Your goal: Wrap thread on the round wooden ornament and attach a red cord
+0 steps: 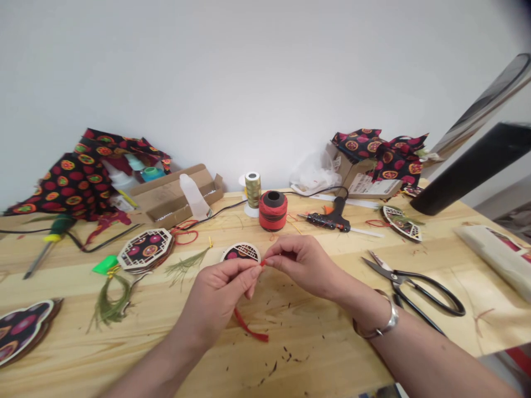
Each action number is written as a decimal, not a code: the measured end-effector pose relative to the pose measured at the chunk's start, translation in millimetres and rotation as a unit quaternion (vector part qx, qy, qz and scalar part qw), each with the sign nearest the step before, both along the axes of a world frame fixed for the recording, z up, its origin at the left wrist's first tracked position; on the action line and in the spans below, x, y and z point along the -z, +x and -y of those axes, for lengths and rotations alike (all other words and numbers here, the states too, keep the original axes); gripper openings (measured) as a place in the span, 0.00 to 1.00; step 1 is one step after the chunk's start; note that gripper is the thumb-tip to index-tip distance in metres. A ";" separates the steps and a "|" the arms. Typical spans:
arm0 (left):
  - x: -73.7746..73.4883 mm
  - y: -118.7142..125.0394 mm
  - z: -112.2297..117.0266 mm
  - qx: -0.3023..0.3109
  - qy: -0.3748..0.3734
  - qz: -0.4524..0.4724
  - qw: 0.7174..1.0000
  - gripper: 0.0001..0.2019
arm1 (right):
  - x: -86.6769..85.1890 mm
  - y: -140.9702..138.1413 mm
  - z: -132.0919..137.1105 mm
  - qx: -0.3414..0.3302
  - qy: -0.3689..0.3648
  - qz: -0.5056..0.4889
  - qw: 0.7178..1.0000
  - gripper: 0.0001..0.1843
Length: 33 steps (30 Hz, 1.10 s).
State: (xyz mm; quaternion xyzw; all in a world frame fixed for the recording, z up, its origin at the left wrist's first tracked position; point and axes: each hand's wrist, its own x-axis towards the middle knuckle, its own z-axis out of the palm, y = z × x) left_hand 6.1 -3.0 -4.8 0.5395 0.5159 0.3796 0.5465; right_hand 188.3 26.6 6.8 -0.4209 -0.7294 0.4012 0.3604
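My left hand (219, 290) and my right hand (301, 262) meet over the middle of the wooden table (332, 342), both pinched on a red cord (263, 262) between the fingertips. A red tassel (249, 327) hangs down from under my left hand onto the table. Just behind the fingers lies a small round ornament (240, 252) with a wooden lattice over dark patterned fabric. A silver bangle (381, 320) sits on my right wrist.
A red thread spool (272, 210) and a gold-green spool (253, 190) stand behind. A black glue gun (332, 220) and black scissors (415, 284) lie at right. Octagonal ornament (145, 250), green tassels (110, 296), screwdriver (47, 243), cardboard box (174, 196) and patterned fabric (78, 177) at left.
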 end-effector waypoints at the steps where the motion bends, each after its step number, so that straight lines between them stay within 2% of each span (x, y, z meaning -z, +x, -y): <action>1: -0.2 -0.2 -0.1 -0.006 0.004 0.000 1.000 0.09 | -0.5 -0.2 0.6 0.003 0.000 0.004 1.000 0.06; 5: -3.8 0.6 -0.8 -0.037 0.025 -0.016 0.999 0.08 | -1.6 -0.7 2.3 0.010 0.009 0.006 1.000 0.06; 11: -11.8 2.7 -1.2 -0.063 0.053 -0.087 0.993 0.09 | -3.8 -1.1 4.1 0.006 0.032 0.037 0.999 0.06; 19: -13.8 3.3 0.6 -0.079 0.081 -0.127 0.985 0.10 | -3.6 0.5 9.4 -0.031 0.166 0.117 0.979 0.09; 27: -10.7 2.9 0.0 -0.068 0.049 -0.093 0.992 0.09 | -2.6 0.1 10.1 -0.079 0.230 0.218 0.945 0.12; 33: -3.6 3.5 -2.3 -0.080 -0.003 -0.003 0.997 0.09 | -1.5 -0.3 10.5 -0.076 0.244 0.221 0.941 0.12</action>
